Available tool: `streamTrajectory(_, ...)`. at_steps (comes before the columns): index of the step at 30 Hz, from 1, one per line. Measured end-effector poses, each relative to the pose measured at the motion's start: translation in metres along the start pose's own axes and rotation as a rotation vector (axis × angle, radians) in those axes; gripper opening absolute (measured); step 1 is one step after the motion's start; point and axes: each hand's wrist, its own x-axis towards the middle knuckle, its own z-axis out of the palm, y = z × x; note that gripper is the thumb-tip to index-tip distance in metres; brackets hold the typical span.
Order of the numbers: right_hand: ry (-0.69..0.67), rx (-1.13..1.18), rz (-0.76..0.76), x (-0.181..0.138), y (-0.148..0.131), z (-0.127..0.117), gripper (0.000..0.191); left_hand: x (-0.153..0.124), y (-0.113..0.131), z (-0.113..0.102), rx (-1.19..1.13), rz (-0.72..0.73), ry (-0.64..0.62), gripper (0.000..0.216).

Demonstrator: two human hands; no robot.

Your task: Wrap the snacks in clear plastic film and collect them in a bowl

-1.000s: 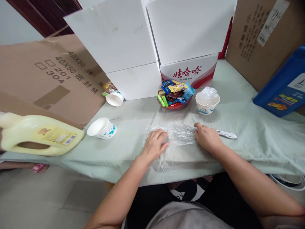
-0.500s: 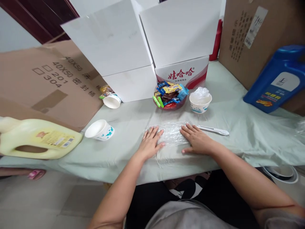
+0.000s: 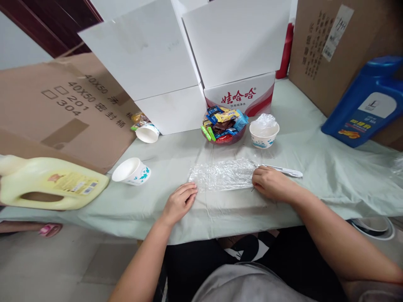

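A crinkled sheet of clear plastic wrap lies flat on the pale green tablecloth. My left hand rests on the cloth just below the wrap's left corner, fingers together and lying flat. My right hand sits at the wrap's right edge with its fingers curled down onto the film. A white utility knife lies just beyond my right hand.
A bowl of wrapped candies and a paper cup stuffed with plastic stand behind the wrap. Two more paper cups lie at left, near a yellow jug. White boxes, cardboard and a blue jug ring the table.
Both hands lay flat on the wrap half a second ago. My left hand has slid back off it toward me, and my right hand has moved to the right edge and curled.
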Motion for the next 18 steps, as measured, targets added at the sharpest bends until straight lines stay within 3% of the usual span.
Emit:
streamTrajectory(3, -0.027, 0.134, -0.034, -0.005, -0.001, -0.01, 0.015, 0.002, 0.001, -0.007, -0.05, -0.085, -0.012, 0.018)
streamTrajectory(7, -0.072, 0.294, 0.112, -0.01, -0.002, -0.023, 0.014, 0.01, 0.0, -0.015, -0.014, -0.302, -0.03, 0.022)
streamTrajectory(14, 0.029, 0.057, 0.449, 0.012, 0.003, -0.001, 0.021, 0.045, -0.021, 0.007, 0.12, -0.456, -0.08, 0.019)
streamTrajectory(18, -0.014, -0.092, 0.557, 0.025, -0.001, 0.013, 0.026, 0.055, -0.027, 0.018, 0.202, -0.495, -0.062, 0.019)
